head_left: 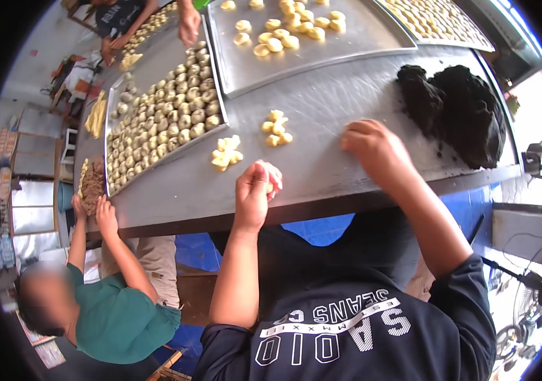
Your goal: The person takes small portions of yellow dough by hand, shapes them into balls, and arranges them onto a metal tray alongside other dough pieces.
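My left hand (257, 190) is raised above the table's front edge, fingers curled closed; whatever they hold is hidden. My right hand (372, 145) hovers at or just over the steel table (321, 178), its fingers bent together, tips too hidden to show anything held. Two small piles of pale dough pieces, one left (226, 152) and one middle (276, 130), lie just beyond and between my hands. To the right of my right hand sits a large black, crumbly dough-like mass (458, 117).
Trays of filled dough balls (182, 101), loose dough pieces (274, 43) and small rows (436, 19) line the back. A green-shirted co-worker (118, 317) handles brown filling (94, 178) at left; another person (118, 28) and a separate hand (188, 25) work at the far side.
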Tool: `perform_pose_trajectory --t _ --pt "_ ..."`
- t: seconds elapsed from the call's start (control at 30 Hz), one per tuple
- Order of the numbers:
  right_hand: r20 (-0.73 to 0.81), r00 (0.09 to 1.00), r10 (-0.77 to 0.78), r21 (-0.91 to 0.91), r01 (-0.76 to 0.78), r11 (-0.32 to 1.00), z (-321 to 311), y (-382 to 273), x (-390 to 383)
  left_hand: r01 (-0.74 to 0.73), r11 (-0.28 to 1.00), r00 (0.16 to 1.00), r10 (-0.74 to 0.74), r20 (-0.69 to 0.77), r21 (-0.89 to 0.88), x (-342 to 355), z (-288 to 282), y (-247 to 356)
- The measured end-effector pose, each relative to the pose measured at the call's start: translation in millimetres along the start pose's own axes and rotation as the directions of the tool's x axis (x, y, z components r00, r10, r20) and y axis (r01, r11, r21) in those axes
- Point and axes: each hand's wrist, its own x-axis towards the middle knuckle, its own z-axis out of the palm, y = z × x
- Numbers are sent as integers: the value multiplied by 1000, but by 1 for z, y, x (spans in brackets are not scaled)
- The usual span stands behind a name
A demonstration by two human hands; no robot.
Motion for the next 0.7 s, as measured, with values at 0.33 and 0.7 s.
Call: perform_pose_trajectory --t 0.33,0.7 --pt "-58 997 47 191 -36 981 -2 -38 -28 -2 997 1000 2 -5 75 -3 11 -4" --pt "284 950 -128 -180 184 966 58 50 136 -20 991 1000 19 9 134 3 12 0"
